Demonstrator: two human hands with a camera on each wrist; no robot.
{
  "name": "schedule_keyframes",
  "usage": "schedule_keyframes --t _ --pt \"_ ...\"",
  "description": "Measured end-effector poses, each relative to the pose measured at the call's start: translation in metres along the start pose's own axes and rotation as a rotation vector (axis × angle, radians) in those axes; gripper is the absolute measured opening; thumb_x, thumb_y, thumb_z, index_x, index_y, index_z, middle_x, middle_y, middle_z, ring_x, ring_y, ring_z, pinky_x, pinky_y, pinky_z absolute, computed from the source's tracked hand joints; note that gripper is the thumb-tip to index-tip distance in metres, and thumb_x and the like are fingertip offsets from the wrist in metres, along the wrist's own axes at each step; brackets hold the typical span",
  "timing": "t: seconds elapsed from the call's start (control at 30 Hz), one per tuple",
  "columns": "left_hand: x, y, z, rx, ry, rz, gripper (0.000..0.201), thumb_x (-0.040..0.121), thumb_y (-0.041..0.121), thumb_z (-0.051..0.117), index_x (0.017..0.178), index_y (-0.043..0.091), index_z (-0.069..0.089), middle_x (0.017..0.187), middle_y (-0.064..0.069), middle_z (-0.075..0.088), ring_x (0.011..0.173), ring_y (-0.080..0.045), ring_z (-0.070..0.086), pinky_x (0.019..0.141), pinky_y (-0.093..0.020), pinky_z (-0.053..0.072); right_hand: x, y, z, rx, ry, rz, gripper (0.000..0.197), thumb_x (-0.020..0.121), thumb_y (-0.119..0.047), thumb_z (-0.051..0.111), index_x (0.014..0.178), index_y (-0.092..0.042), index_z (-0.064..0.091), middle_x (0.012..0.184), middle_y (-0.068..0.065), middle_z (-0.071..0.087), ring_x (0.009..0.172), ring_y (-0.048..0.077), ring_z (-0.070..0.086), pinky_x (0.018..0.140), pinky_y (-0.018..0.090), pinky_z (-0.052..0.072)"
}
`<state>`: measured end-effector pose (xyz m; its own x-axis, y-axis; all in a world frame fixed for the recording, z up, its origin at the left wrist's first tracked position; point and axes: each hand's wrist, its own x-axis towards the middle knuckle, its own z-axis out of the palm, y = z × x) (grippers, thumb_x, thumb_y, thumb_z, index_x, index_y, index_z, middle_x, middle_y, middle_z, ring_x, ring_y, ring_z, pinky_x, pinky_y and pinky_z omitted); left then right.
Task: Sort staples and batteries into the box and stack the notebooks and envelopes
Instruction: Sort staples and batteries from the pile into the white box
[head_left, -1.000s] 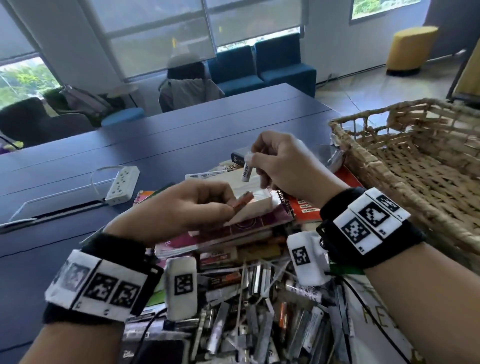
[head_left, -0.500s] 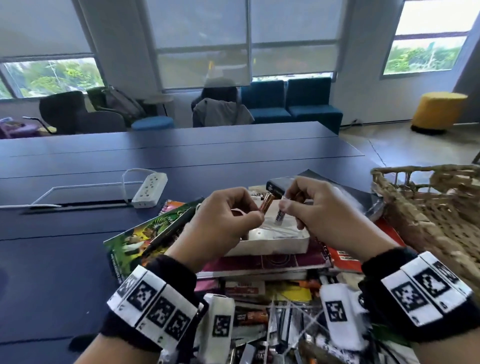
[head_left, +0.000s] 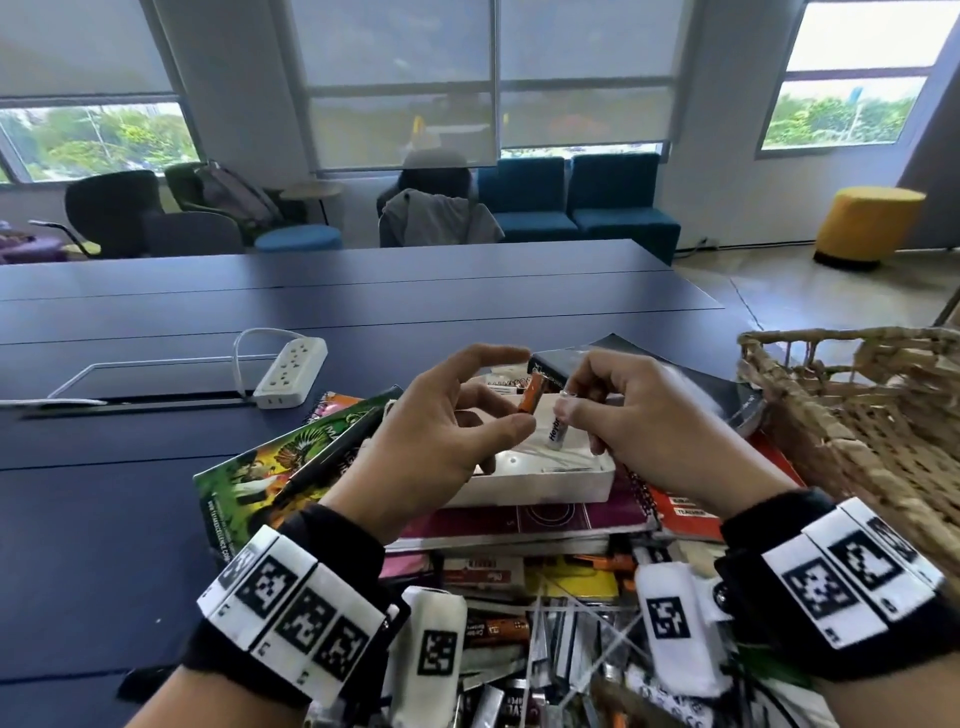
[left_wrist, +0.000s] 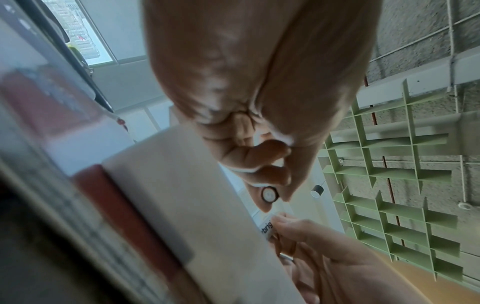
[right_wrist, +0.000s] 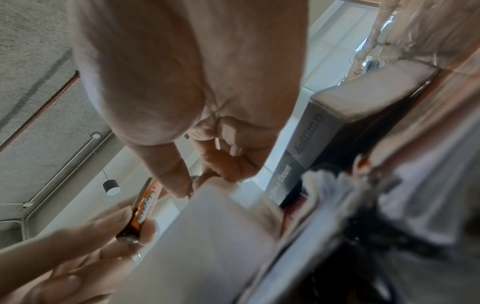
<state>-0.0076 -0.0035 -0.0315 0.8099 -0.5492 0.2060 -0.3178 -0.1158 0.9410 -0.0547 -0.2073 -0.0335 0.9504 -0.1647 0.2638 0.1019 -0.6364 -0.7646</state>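
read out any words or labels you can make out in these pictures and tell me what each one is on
"Heyb", cut off: white battery in the right hand.
"brig", cut off: the same battery, left wrist view.
"Autumn": black book's spine.
Orange battery, notebook covers, wrist tags: too blurred.

Soft daylight enters through the windows (head_left: 571, 78); edges of the head view bend, and both wrist views are blurred.

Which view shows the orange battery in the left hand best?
Right wrist view: the orange battery shows nearly its whole printed side, pinched low by the left hand. The head view shows only its upper part above the thumb, over the white box. The left wrist view shows only its round end.
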Motion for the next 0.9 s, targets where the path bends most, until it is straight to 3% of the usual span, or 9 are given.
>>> schedule_keyframes --t 0.07,0.17,0.37,0.53,0.63,0.77,0.83,0.9 --pt "0.001 -0.002 0.001 0.016 0.005 0.014 0.049 0.094 0.014 0.072 0.131 0.043 0.062 0.092 -0.005 0.067 0.058 -0.012 0.054 0.053 -0.016 0.044 0.001 0.0 0.0 0.002 -0.01 0.005 0.015 0.092 -0.026 0.074 0.084 -0.015 0.068 0.061 -0.006 0.061 0.05 0.004 0.058 0.047 0.012 0.039" --pt "0.002 -0.004 0.0 0.033 0.01 0.015 0.043 0.097 0.011 0.066 0.127 0.043 0.066 0.092 -0.004 0.062 0.057 -0.011 0.053 0.051 -0.02 0.044 0.002 0.001 0.001 0.014 -0.019 0.007 0.015 0.092 -0.025 0.074 0.084 -0.016 0.067 0.059 -0.007 0.062 0.051 0.005 0.059 0.049 0.013 0.04" --pt "0.001 -0.006 0.0 -0.026 0.081 -0.006 0.028 0.095 0.008 0.069 0.116 0.024 0.063 0.096 -0.011 0.075 0.053 -0.017 0.059 0.047 -0.023 0.046 0.002 0.001 0.001 0.009 -0.033 0.009 0.014 0.092 -0.025 0.073 0.084 -0.015 0.068 0.058 -0.007 0.061 0.05 0.004 0.057 0.05 0.014 0.041" --pt "-0.001 -0.004 0.002 0.014 0.065 0.016 0.02 0.094 0.014 0.072 0.111 0.011 0.061 0.086 -0.008 0.078 0.059 -0.02 0.067 0.05 -0.023 0.047 0.0 0.001 0.001 0.01 -0.033 0.008 0.014 0.09 -0.025 0.074 0.082 -0.016 0.068 0.063 -0.004 0.064 0.054 0.007 0.061 0.059 0.026 0.047" --pt "0.001 -0.005 0.001 0.112 0.075 0.063 0.019 0.091 0.021 0.076 0.103 0.01 0.065 0.084 -0.002 0.079 0.064 -0.02 0.07 0.057 -0.024 0.052 -0.001 -0.001 -0.001 -0.012 -0.032 -0.003 0.014 0.09 -0.027 0.074 0.082 -0.017 0.068 0.068 -0.001 0.066 0.056 0.006 0.062 0.062 0.028 0.051" --pt "0.001 -0.011 -0.003 0.186 0.087 0.118 0.015 0.088 0.027 0.079 0.093 0.014 0.072 0.083 0.003 0.079 0.082 -0.033 0.073 0.08 -0.05 0.059 -0.002 -0.003 -0.002 -0.043 -0.037 -0.018 0.014 0.091 -0.027 0.074 0.084 -0.016 0.068 0.075 0.005 0.069 0.056 0.006 0.062 0.059 0.021 0.052" --pt "0.002 -0.014 -0.005 0.193 0.084 0.118 0.015 0.087 0.028 0.08 0.091 0.016 0.073 0.082 0.004 0.079 0.082 -0.032 0.073 0.082 -0.052 0.059 -0.001 -0.003 -0.001 -0.064 -0.043 -0.023 0.015 0.091 -0.027 0.074 0.084 -0.016 0.067 0.075 0.005 0.069 0.056 0.006 0.061 0.056 0.017 0.05" --pt "0.003 -0.017 -0.006 0.197 0.076 0.114 0.014 0.086 0.029 0.08 0.091 0.017 0.074 0.082 0.004 0.078 0.079 -0.027 0.073 0.078 -0.046 0.06 -0.001 -0.003 0.0 -0.08 -0.048 -0.024 0.015 0.091 -0.028 0.074 0.084 -0.017 0.067 0.075 0.005 0.069 0.057 0.006 0.062 0.055 0.017 0.05"
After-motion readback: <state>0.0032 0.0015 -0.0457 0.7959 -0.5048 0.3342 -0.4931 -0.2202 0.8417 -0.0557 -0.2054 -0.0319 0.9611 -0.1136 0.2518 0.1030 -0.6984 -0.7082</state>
